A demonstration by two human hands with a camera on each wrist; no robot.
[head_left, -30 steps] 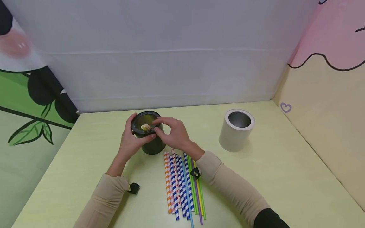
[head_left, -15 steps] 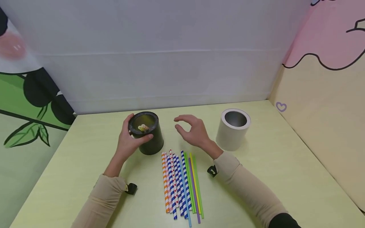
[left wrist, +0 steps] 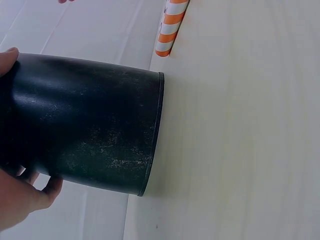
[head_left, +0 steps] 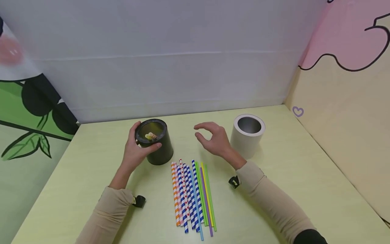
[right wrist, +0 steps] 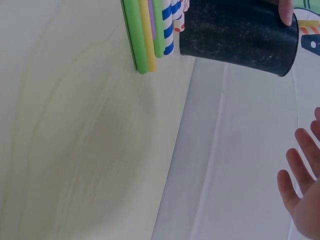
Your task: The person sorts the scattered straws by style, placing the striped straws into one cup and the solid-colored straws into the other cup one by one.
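My left hand (head_left: 133, 149) grips the upper part of a black cup (head_left: 162, 149), thumb along the near side just below the rim. A few drinking straw ends (head_left: 150, 136), some yellowish, show inside that cup; in the right wrist view, a yellow straw (right wrist: 308, 23) and an orange-striped straw (right wrist: 310, 31) stick out past its rim. My right hand (head_left: 216, 139) hovers between the black cup and a white cup (head_left: 245, 144), fingers and thumb spread apart around nothing. Below the hands lies a row of straws (head_left: 192, 196), striped, dotted and plain coloured, side by side on the table.
The white cup stands upright at the back right, its dark inside showing. Behind the pale yellow table (head_left: 268, 203) rises a plain greyish-white wall (head_left: 170, 67). Printed panels flank both sides, the right one with a small purple heart (head_left: 298, 111).
My right hand has left the black cup's rim and moved right, towards the white cup, with its fingers apart. My left hand keeps its grip on the black cup.
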